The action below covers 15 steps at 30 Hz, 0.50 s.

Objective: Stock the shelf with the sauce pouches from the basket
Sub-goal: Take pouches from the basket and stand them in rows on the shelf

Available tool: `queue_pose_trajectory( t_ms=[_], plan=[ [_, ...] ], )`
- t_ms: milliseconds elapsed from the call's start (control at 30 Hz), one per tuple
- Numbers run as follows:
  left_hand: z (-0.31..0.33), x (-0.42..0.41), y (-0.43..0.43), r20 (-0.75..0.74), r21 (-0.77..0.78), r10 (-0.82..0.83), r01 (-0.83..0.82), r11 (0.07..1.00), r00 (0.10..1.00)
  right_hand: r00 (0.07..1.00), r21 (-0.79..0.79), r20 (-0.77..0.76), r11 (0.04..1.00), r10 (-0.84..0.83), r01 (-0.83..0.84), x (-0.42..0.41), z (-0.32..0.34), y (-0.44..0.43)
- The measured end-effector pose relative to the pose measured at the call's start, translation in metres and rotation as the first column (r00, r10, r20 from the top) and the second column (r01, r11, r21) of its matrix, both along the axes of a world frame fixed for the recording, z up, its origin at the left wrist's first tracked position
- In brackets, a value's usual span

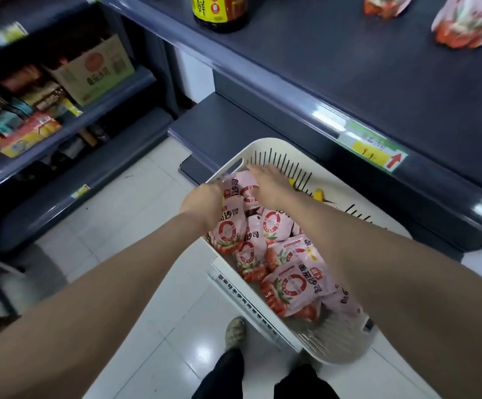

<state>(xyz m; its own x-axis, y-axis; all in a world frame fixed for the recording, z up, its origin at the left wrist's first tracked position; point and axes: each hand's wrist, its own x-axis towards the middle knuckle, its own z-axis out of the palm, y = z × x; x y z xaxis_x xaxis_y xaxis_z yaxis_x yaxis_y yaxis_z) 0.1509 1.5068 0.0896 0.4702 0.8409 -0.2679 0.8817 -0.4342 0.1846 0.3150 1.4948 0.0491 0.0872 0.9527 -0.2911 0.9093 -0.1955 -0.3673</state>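
Mostly the risk is a poor hold. The pouch (pixel 241 187) between the hands looks slick and soft, so lifted by one corner it could fold, slip and drop back onto the pile (pixel 291 283) or over the basket (pixel 265 144) rim. The pouches overlap, so raising one could also drag a neighbour up with it. Another risk comes on the way up: the shelf (pixel 349 67) edge juts out above and beyond the right hand. A pouch swung up fast could catch that edge, or knock over the two standing pouches (pixel 461 24), which look easy to tip.

The left hand (pixel 205 198) is turned knuckles-up at the pouch's left edge and seems to touch it. Its fingers are hidden behind the back of the hand, so I cannot tell whether they grip. The right hand (pixel 268 184) lies on the pouch's right side, with its fingers stretched nearly straight across the far edge and not visibly closed round anything.

So the pouch sits between the two hands and partly under the right one. The pile runs back from both wrists, beneath the right forearm. The shelf lies up and to the right of both hands, well apart.
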Motion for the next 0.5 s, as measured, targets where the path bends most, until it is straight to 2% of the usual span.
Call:
queue_pose_trajectory(
  t_ms=[100, 200, 333, 500],
  plan=[
    [-0.002, -0.002, 0.001, 0.044, 0.005, 0.042, -0.042, 0.999, 0.998, 0.996, 0.032, 0.084, 0.999, -0.003, 0.0, -0.005, -0.012, 0.006],
    [-0.005, 0.001, 0.001, 0.005, 0.016, 0.031, -0.032, 0.999, 0.999, 0.988, 0.036, 0.151, 0.999, 0.016, -0.022, -0.009, -0.016, 0.009],
    [-0.009, 0.002, 0.0, -0.072, -0.003, -0.008, 0.007, 1.0, 0.997, 0.993, -0.086, -0.069, 0.993, -0.091, 0.085, -0.012, -0.018, 0.0],
    [-0.011, 0.004, 0.003, -0.041, -0.103, 0.006, -0.01, 0.995, 0.999, 0.881, 0.042, -0.31, 0.921, -0.357, 0.388, 0.004, -0.003, -0.011]
  ],
)
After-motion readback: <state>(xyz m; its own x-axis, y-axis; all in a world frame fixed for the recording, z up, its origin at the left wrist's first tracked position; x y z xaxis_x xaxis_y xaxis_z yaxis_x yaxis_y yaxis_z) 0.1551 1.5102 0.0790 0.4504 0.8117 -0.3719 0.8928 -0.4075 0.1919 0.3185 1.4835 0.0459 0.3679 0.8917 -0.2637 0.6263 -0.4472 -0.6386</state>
